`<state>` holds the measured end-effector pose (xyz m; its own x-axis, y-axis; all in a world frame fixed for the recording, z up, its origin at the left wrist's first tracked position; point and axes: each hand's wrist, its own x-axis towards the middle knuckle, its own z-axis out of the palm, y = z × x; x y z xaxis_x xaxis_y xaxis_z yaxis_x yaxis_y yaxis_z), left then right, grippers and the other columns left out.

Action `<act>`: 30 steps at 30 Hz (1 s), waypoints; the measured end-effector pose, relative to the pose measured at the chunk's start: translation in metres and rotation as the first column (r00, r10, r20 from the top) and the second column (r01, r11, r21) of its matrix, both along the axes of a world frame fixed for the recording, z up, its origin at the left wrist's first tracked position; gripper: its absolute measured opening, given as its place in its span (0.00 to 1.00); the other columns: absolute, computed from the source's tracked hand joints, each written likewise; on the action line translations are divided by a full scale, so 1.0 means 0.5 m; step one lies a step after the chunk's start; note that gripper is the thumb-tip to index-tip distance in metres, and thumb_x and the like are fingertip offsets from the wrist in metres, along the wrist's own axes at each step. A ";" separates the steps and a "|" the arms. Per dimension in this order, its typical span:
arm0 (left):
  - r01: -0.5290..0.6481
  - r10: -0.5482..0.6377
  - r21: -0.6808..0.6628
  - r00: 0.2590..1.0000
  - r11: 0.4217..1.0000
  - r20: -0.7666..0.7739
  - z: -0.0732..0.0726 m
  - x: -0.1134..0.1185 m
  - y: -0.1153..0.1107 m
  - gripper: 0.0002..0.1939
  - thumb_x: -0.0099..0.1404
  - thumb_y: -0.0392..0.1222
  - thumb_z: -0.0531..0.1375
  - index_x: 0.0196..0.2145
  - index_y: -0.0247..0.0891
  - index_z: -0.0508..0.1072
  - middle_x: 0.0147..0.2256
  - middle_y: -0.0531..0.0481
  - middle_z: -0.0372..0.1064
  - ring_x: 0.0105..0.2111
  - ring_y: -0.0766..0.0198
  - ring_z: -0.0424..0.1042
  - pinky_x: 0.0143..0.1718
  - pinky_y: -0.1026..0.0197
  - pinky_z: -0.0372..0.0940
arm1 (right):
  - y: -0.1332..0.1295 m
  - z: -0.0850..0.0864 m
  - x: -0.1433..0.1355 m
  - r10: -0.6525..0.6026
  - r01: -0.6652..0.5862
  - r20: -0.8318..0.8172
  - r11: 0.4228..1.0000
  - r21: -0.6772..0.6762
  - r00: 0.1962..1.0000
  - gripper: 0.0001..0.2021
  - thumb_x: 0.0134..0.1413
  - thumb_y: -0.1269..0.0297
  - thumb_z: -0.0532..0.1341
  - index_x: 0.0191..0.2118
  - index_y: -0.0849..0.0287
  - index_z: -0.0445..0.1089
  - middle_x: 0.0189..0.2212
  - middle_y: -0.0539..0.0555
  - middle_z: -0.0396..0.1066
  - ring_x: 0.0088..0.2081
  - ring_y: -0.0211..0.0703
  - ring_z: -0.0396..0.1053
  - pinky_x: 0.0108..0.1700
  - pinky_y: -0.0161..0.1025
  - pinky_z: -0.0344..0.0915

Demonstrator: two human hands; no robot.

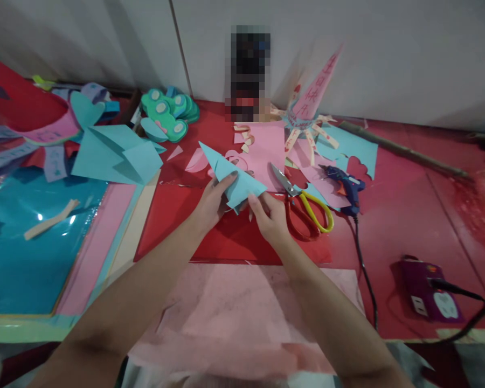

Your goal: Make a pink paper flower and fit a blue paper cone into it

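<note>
Left hand (pixel 214 198) pinches light-blue folded paper (pixel 235 182) | right hand (pixel 271 213) grips its lower right corner | paper is above red sheet (pixel 226 245), beside scissors (pixel 293 191) | creased into a point; how much folding is left, cannot tell

Left fingers (pixel 228 181) and right fingers (pixel 254 203) hold folded blue paper (pixel 243 186) above a red sheet (pixel 234 242), near scissors (pixel 294 191).

My feed is dim and greyish. Left of the left hand (pixel 215 198), glare spots the glossy blue sheet (pixel 28 264); beyond, shadows streak the wall (pixel 117 43). Far right of the right hand (pixel 270 214), red material (pixel 479 210) smears, stretched by the lens.
</note>
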<state>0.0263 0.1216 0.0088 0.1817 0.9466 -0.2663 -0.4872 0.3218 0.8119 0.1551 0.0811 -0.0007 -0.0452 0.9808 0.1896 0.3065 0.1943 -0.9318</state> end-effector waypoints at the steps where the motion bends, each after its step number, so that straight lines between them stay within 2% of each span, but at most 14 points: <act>1: -0.003 0.003 0.013 1.000 1.000 0.001 0.000 0.001 -0.001 0.25 0.54 0.46 0.64 0.49 0.35 0.67 0.37 0.44 0.74 0.27 0.63 0.72 0.21 0.65 0.65 | 0.000 0.000 0.000 -0.018 0.018 -0.018 1.000 -0.009 1.000 0.18 0.59 0.54 0.53 0.24 0.60 0.65 0.15 0.47 0.62 0.18 0.33 0.60 0.24 0.32 0.57; 4: 0.002 -0.002 0.056 1.000 0.998 -0.005 -0.002 0.004 -0.003 0.21 0.52 0.47 0.66 0.42 0.34 0.70 0.29 0.49 0.72 0.21 0.68 0.67 0.18 0.65 0.62 | 0.001 -0.003 0.000 -0.032 0.031 -0.031 0.999 -0.023 0.999 0.17 0.59 0.55 0.53 0.24 0.60 0.65 0.14 0.47 0.61 0.17 0.33 0.60 0.24 0.33 0.57; 7: -0.004 0.005 0.045 1.000 0.999 -0.014 -0.007 0.003 -0.002 0.19 0.50 0.48 0.67 0.37 0.35 0.71 0.24 0.53 0.68 0.18 0.69 0.65 0.16 0.66 0.60 | 0.001 -0.006 0.000 0.018 -0.018 -0.018 1.000 -0.015 1.000 0.17 0.59 0.55 0.53 0.25 0.59 0.66 0.16 0.48 0.64 0.18 0.33 0.61 0.24 0.32 0.59; 13: -0.138 0.136 -0.186 0.990 0.973 -0.024 -0.012 -0.005 0.010 0.16 0.48 0.49 0.67 0.29 0.36 0.71 0.26 0.52 0.70 0.23 0.70 0.69 0.22 0.69 0.64 | 0.002 -0.006 0.001 0.134 -0.138 -0.139 0.990 -0.015 0.981 0.14 0.59 0.54 0.54 0.36 0.58 0.71 0.25 0.49 0.72 0.18 0.31 0.61 0.25 0.31 0.61; 19: -0.022 0.025 -0.059 0.999 0.998 0.048 -0.014 -0.002 0.005 0.17 0.48 0.48 0.68 0.31 0.35 0.71 0.24 0.53 0.69 0.21 0.70 0.67 0.19 0.69 0.62 | 0.005 -0.007 0.002 0.110 -0.122 -0.168 0.991 -0.063 0.980 0.16 0.58 0.52 0.54 0.29 0.59 0.70 0.21 0.48 0.72 0.16 0.30 0.61 0.22 0.30 0.60; 23: 0.047 -0.047 0.006 0.999 0.999 0.000 -0.005 0.003 -0.004 0.19 0.45 0.50 0.69 0.26 0.34 0.68 0.21 0.53 0.67 0.17 0.68 0.66 0.14 0.66 0.61 | 0.005 -0.007 0.001 0.087 -0.102 -0.168 0.992 -0.080 0.982 0.19 0.55 0.50 0.57 0.21 0.60 0.66 0.18 0.49 0.71 0.15 0.30 0.61 0.21 0.30 0.59; 26: 0.111 -0.109 0.021 0.992 0.994 -0.065 0.004 0.006 -0.008 0.21 0.43 0.52 0.69 0.26 0.34 0.67 0.20 0.53 0.67 0.14 0.68 0.64 0.11 0.65 0.59 | 0.005 -0.006 0.000 0.074 -0.089 -0.157 0.992 -0.090 0.985 0.21 0.54 0.49 0.57 0.19 0.60 0.66 0.15 0.50 0.68 0.15 0.31 0.60 0.20 0.31 0.58; 30: 0.104 -0.103 0.010 0.991 0.994 -0.090 0.008 0.006 -0.008 0.24 0.41 0.52 0.71 0.28 0.34 0.67 0.21 0.53 0.68 0.15 0.68 0.65 0.11 0.65 0.60 | 0.005 -0.005 -0.001 0.060 -0.078 -0.173 0.992 -0.103 0.983 0.22 0.54 0.48 0.57 0.19 0.60 0.66 0.15 0.50 0.68 0.15 0.31 0.60 0.20 0.31 0.58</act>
